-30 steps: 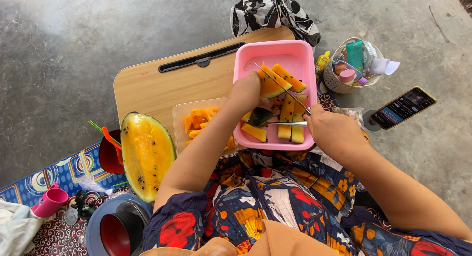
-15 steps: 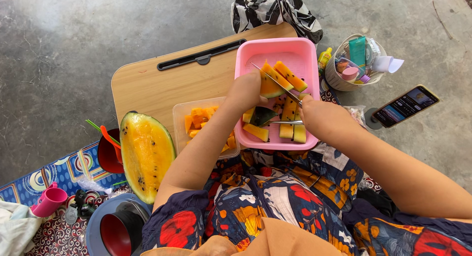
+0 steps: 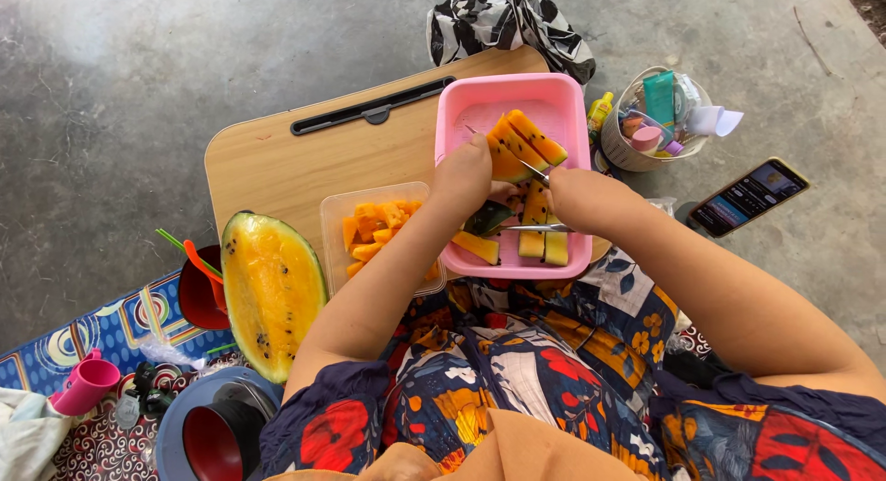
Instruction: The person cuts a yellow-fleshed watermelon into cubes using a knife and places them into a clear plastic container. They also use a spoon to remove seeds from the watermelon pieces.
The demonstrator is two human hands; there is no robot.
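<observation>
From the head camera, your left hand [image 3: 461, 178] reaches into the pink tray [image 3: 572, 102] and pinches a yellow melon slice [image 3: 509, 153] by its near end, fingers pressed onto the flesh so it stays put under the blade. Your right hand [image 3: 583, 197] is curled shut around a knife [image 3: 533, 172]; the handle is hidden in the fist, and the thin blade runs up and left across the slice, near the left fingertips. A second metal blade or utensil [image 3: 535, 228] lies flat in the tray just below; I cannot tell whether the right hand also touches it.

The tray sits on the right end of the wooden lap table [image 3: 277, 162], close to your body, so both hands work over it. More cut slices [image 3: 544, 246] lie at its near edge. Left of it, a clear tub [image 3: 334, 213] holds small melon chunks, within easy reach. Further left, the melon half [image 3: 270, 292] rests cut face up on the mat. A phone [image 3: 748, 197] lies far right on the floor.
</observation>
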